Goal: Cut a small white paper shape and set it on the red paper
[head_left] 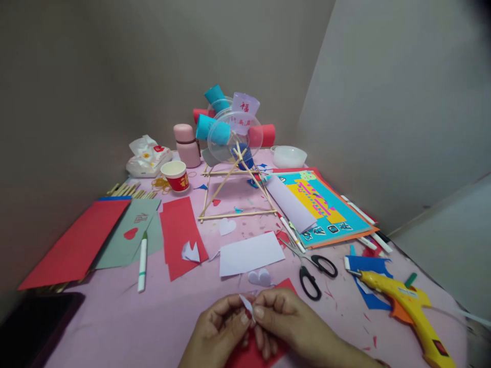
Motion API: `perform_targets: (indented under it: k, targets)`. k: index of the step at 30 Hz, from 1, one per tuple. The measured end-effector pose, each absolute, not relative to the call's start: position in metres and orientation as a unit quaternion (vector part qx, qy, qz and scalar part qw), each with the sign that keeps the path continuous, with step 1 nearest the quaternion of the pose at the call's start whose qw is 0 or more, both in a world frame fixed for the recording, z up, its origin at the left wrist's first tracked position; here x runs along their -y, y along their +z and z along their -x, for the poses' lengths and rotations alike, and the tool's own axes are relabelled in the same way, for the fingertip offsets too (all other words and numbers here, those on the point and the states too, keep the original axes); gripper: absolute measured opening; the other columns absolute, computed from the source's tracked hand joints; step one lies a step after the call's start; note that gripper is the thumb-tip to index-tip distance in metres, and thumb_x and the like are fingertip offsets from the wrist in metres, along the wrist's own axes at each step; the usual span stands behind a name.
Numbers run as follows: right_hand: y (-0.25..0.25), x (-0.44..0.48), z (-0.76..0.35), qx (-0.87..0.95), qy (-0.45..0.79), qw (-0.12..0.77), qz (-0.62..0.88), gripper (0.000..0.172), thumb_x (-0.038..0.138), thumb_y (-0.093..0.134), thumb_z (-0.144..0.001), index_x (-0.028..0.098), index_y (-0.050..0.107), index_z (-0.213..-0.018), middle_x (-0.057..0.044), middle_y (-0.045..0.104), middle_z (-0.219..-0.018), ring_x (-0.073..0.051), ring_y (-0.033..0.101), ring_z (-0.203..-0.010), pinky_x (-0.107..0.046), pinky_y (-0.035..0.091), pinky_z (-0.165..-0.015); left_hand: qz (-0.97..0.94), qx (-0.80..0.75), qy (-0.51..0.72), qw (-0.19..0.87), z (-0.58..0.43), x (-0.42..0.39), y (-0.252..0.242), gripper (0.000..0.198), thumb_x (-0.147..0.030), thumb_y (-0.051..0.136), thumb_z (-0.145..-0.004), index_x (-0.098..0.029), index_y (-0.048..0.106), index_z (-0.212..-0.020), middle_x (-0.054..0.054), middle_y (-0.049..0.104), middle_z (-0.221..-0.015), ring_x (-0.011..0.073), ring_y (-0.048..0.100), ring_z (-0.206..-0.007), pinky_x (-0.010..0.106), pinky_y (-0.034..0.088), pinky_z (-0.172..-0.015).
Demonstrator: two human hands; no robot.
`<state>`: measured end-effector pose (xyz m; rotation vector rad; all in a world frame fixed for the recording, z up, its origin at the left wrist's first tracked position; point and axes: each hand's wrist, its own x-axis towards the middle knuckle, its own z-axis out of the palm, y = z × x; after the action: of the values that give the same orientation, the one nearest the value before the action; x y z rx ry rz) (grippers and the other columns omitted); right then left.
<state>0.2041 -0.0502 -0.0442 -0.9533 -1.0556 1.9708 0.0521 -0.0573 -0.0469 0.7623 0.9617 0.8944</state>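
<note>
left hand (222, 327) and right hand (282, 317) both pinch a white paper scrap (246, 304) near the scissors (312, 266), fingertips closed for fine control

Lighting: soft, even, moderately dim; shadows faint beneath the scissors (312, 268) and glue gun (412, 306). Glare: none. Focus: centre sharp; lower right corner blurred. Distortion: wide-angle stretch at frame edges; corners darkened, strongest lower left.

Scissors (315, 271), a glue gun (406, 301) and a paper cup (175, 175) lie about.
</note>
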Motion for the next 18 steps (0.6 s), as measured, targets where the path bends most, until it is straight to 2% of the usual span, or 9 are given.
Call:
perform_targets:
  k: [7,10,13,18]
  targets:
    - [-0.065,0.05,-0.202,0.355,0.813,0.325,0.328,0.046,0.058,0.064,-0.073,0.013,0.057,-0.07,0.004,0.055,-0.047,-0.003,0.045,-0.031,-0.013,0.036,-0.034,-0.345,-0.437,0.386,0.736,-0.055,0.056,-0.053,0.024,-0.042,0.072,-0.071,-0.019,0.071,-0.076,0.001,0.068,-0.049,0.0159,0.058,-0.049,0.027,0.041,-0.055]
    - [-0.062,0.051,-0.203,0.383,0.778,0.338,0.365,0.049,0.062,0.065,-0.069,0.014,0.054,-0.07,0.004,0.056,-0.05,-0.004,0.046,-0.033,-0.013,0.034,-0.034,-0.33,-0.459,0.391,0.727,-0.054,0.055,-0.051,0.023,-0.041,0.076,-0.067,-0.018,0.072,-0.071,-0.001,0.066,-0.05,0.0132,0.055,-0.051,0.024,0.04,-0.054]
    - [-0.057,0.054,-0.204,0.406,0.725,0.363,0.422,0.048,0.057,0.074,-0.062,0.015,0.055,-0.073,0.002,0.06,-0.059,-0.005,0.049,-0.041,-0.016,0.038,-0.041,-0.324,-0.492,0.386,0.71,-0.054,0.054,-0.045,0.024,-0.039,0.081,-0.06,-0.018,0.072,-0.066,-0.002,0.065,-0.054,0.0122,0.053,-0.054,0.023,0.04,-0.056]
    - [-0.054,0.057,-0.204,0.428,0.706,0.344,0.448,0.05,0.064,0.063,-0.067,0.014,0.056,-0.071,0.003,0.056,-0.055,-0.005,0.046,-0.039,-0.019,0.037,-0.042,-0.348,-0.507,0.374,0.694,-0.054,0.053,-0.04,0.026,-0.04,0.078,-0.062,-0.017,0.068,-0.056,-0.004,0.058,-0.049,0.012,0.049,-0.052,0.023,0.038,-0.054]
